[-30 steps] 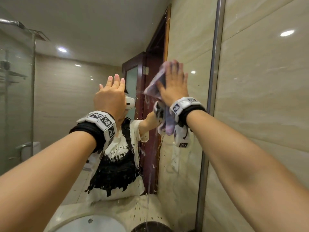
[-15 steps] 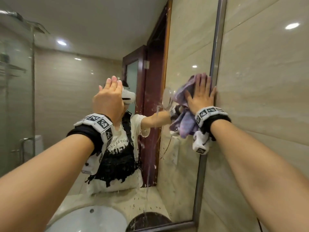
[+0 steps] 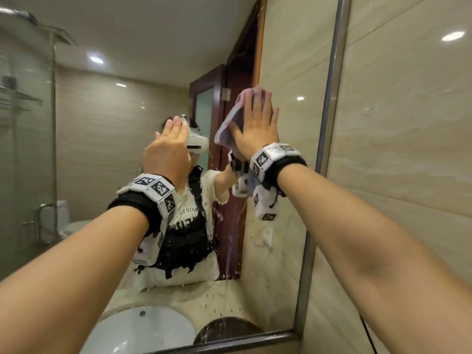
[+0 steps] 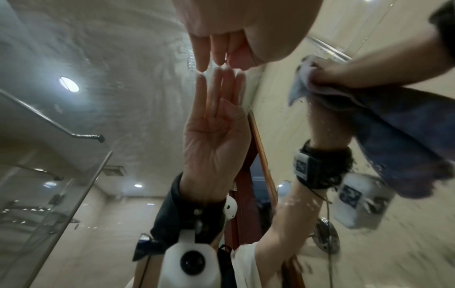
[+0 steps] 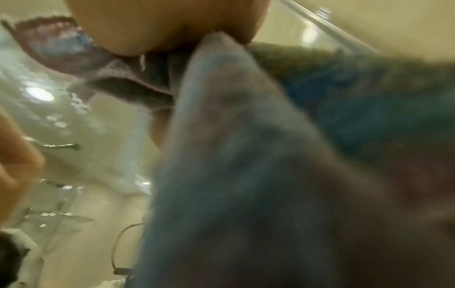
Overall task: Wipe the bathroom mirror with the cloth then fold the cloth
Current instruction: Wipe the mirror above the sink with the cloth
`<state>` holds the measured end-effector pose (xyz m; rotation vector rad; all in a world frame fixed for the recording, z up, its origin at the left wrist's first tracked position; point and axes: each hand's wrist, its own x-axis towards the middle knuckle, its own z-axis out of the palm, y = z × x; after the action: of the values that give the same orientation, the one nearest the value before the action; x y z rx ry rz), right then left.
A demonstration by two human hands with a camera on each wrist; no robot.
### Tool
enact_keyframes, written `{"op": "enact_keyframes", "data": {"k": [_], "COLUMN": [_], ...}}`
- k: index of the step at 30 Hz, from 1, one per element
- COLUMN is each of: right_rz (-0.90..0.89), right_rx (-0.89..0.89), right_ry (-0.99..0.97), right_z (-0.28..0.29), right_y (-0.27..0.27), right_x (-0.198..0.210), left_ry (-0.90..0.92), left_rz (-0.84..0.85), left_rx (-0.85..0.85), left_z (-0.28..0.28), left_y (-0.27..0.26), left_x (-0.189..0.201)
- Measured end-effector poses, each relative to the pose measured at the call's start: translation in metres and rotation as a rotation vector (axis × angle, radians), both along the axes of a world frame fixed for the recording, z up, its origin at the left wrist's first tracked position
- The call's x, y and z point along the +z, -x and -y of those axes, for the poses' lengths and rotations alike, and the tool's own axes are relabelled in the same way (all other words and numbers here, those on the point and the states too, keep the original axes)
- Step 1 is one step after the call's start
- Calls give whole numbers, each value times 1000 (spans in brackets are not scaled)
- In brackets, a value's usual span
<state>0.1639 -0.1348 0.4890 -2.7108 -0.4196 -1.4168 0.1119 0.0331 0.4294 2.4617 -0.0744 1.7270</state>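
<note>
The right hand (image 3: 256,129) lies flat against the bathroom mirror (image 3: 115,149), fingers straight and spread a little, pressing the cloth (image 3: 229,123) onto the glass. The lilac cloth sits under the palm and fingers; a fold of it sticks out past the thumb side and above the fingertips, and a loose end hangs down below the wrist, where the right wrist view shows it as a blurred blue-grey mass filling most of the picture. The left hand (image 3: 168,149) is raised just beside the right, on its thumb side and slightly lower, holding nothing. Its fingers (image 4: 216,48) are straight and close together, and in the left wrist view their tips meet their own reflection, so they touch the glass. Water runs down the mirror below the right hand, and droplets dot the glass there. The mirror frame (image 3: 329,103) stands beyond the little-finger side of the right hand, apart from it.
</note>
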Motion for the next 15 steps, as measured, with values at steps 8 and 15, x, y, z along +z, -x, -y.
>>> {"op": "enact_keyframes", "data": {"k": [8,15], "right_rz": [133,115], "right_rx": [82,72], "right_ry": [422,488], "right_z": [-32,-9], "right_y": [7,0], "right_x": [-23,-30], "left_ry": [37,24], "left_rz": [106,108], "left_rx": [-32,-7], "left_z": [-14,-16], "left_y": [-2,0], "left_x": [-32,-43]}}
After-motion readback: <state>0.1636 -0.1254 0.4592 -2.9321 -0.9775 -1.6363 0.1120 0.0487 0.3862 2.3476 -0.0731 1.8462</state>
